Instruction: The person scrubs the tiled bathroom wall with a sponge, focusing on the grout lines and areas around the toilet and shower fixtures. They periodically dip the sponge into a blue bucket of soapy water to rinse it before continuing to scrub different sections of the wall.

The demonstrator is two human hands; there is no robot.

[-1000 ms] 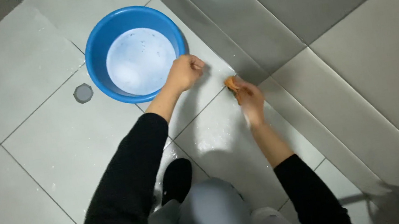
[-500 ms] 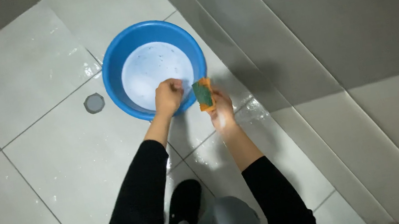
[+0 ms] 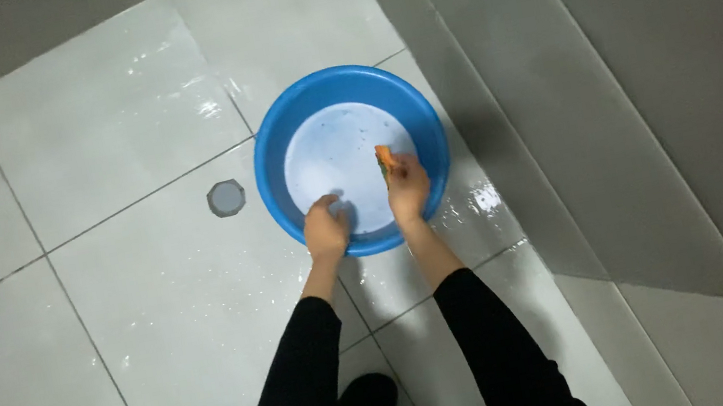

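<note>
Right hand (image 3: 408,190) clamped on an orange sponge (image 3: 385,159), which sticks up past the fingers over the blue basin (image 3: 271,140) — long axis pointing away from the wrist. Left hand (image 3: 325,226) fisted at the near rim, just beside; whether it holds anything, cannot tell.

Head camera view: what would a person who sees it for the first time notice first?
The bright blue basin of pale water stands out on the wet grey floor tiles, right of a small round drain. Over the basin, the right hand holds an orange sponge, while the left hand is closed at the near rim. Black sleeves lead down to both.
</note>
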